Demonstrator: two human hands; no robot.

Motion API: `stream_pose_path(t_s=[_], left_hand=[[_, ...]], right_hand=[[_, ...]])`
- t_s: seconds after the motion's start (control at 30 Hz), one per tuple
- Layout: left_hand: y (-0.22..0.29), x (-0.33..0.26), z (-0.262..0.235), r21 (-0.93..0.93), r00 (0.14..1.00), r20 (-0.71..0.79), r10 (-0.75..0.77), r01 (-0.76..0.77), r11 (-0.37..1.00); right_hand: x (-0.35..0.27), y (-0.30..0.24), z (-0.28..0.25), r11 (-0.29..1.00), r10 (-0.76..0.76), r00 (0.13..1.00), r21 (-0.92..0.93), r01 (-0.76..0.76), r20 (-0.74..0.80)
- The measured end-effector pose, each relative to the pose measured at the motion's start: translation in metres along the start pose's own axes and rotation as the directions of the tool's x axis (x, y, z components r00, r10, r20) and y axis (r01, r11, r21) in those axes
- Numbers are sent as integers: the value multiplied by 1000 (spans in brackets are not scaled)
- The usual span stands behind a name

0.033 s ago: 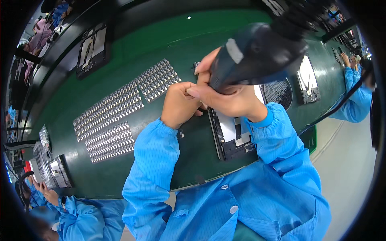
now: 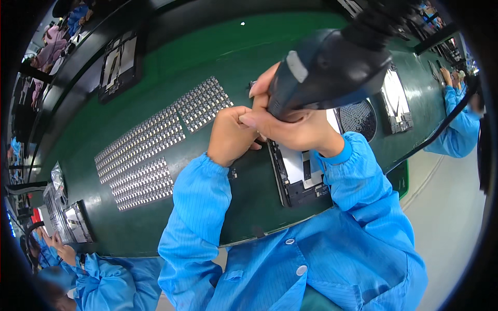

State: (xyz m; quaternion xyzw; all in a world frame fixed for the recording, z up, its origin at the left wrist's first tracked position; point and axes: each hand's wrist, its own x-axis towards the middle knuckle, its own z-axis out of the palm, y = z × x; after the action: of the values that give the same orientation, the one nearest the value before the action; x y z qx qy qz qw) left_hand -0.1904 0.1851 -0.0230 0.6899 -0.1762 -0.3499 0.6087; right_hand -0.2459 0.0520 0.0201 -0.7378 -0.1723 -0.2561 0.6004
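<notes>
My right hand (image 2: pixel 298 132) is wrapped round the lower end of a dark, bulky electric screwdriver (image 2: pixel 332 72). The tool leans up to the right and its tip is hidden behind my fingers. Against the right thumb, my left hand (image 2: pixel 228 136) is closed with its fingers pinched; whatever they hold is out of sight. Both hands are over the upper left part of an opened tablet (image 2: pixel 301 194), whose black frame and silvery inside show below them. Beside my left wrist lies a small dark part (image 2: pixel 233 174).
Sheets of small circuit boards (image 2: pixel 140 145) lie to the left on the green table (image 2: pixel 202 217). A round dish of screws (image 2: pixel 358 122) and another opened tablet (image 2: pixel 397 103) are at right, a further tablet (image 2: pixel 119 65) far left. Co-workers' hands (image 2: pixel 65 253) show at both sides.
The electric screwdriver has shifted slightly to the left in my right hand's grip. My left hand and the tablet look unchanged.
</notes>
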Motion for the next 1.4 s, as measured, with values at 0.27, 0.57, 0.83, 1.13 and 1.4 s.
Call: stream_pose_path(t_s=[0.27, 0.57, 0.83, 1.13, 1.4], left_hand=[[1, 4, 1, 9, 997, 17, -69, 69, 998], [-3, 3, -1, -78, 995, 52, -82, 86, 993], [-9, 6, 1, -42, 992, 16, -124, 124, 991], [-2, 4, 1, 127, 996, -82, -46, 57, 990], [11, 28, 0, 118, 972, 183, 147, -170, 978]], right_hand=[[1, 0, -2, 991, 83, 995, 102, -88, 47], [-3, 3, -3, 996, 26, 998, 82, -32, 63], [5, -32, -27, 961, 166, 976, 247, -127, -144], [-53, -30, -157, 990, 70, 834, 143, 10, -548], [-61, -8, -162, 986, 139, 802, 4, -168, -581]])
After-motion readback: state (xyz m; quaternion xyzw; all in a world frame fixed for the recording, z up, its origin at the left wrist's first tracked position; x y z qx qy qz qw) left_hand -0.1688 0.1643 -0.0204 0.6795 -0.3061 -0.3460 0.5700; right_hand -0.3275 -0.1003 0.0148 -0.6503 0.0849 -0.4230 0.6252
